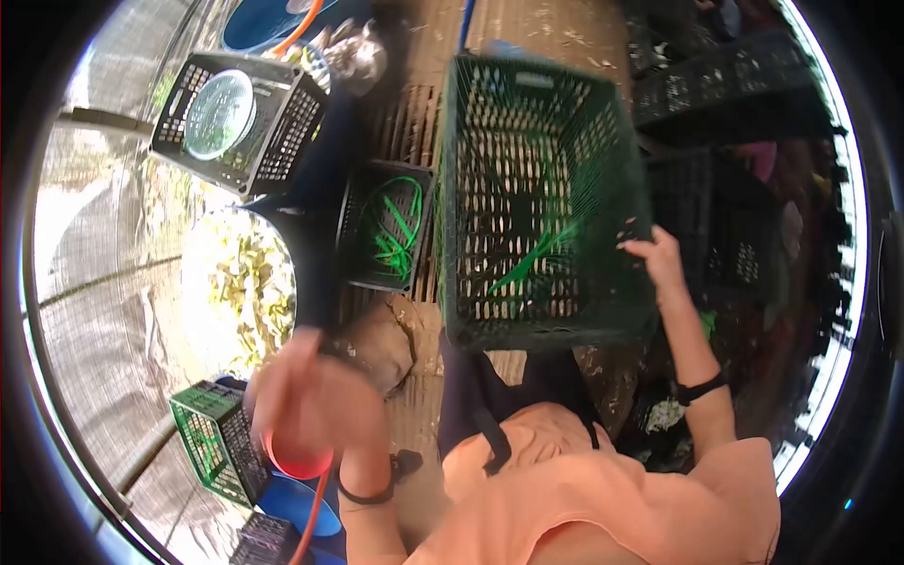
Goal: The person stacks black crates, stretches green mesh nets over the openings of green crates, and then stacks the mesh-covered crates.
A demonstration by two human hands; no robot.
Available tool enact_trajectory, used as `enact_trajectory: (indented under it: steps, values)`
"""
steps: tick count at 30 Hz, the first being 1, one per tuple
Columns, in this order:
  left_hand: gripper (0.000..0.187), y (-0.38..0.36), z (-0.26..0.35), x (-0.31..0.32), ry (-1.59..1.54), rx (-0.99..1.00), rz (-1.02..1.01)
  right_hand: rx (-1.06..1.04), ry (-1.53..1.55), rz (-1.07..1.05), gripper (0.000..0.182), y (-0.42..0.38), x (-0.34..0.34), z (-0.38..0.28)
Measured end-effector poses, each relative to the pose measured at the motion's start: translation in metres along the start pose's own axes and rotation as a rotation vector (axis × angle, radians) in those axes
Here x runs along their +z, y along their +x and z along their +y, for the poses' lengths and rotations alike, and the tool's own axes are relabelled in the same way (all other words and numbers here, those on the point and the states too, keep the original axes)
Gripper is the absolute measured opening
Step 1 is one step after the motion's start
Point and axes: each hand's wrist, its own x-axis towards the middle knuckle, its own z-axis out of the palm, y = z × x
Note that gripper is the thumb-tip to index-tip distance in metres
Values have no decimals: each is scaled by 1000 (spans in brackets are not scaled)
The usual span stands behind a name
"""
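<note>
A large dark green plastic crate (551, 330) stands in front of my body, tilted so its slatted inside shows. One green leaf strip (537, 259) lies inside. My right hand (662, 262) grips the crate's right side, fingers at its wall. On the left, my left hand (325, 395) is smeared by motion, and its fingers do not show clearly. It overlaps a red round container (299, 460) just below it.
A small black crate (350, 226) with green strips stands left of the large crate. Farther left are a crate holding a pale colander (219, 113), a heap of pale leaf scraps (250, 292) and a green crate (217, 443). Dark stacked crates (734, 94) line the right.
</note>
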Motion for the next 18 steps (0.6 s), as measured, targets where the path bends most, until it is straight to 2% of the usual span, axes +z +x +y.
enact_trajectory:
  steps: [1, 2, 3, 5, 7, 9, 11, 13, 14, 18]
  values:
    - [10, 22, 15, 66, -883, -59, 318, 51, 9, -14, 25, 21, 19, 37]
    - [13, 20, 13, 110, -1206, -424, 35, 97, -26, -15, 25, 44, 37, 81]
    - [14, 7, -8, 170, -1300, -554, -155, 141, -58, -13, 25, 64, 53, 117]
    - [16, -44, -62, 301, -1191, -585, -275, 290, -175, 62, 26, 93, 91, 163]
    - [22, -78, -92, 382, -1028, -780, -528, 376, -224, 100, 26, 118, 119, 206]
    - [29, -94, -107, 444, -727, -562, -598, 366, -177, 102, 25, 147, 126, 261]
    - [36, -110, -127, 524, -675, -534, -684, 369, -204, 110, 26, 169, 135, 308]
    - [41, -119, -131, 594, -547, -548, -799, 322, 35, 146, 30, 185, 142, 356]
    - [42, -122, -130, 622, -536, -483, -788, 361, 96, 148, 37, 192, 147, 375]
    - [42, -114, -109, 690, -338, -223, -826, 460, 204, 185, 44, 209, 175, 451]
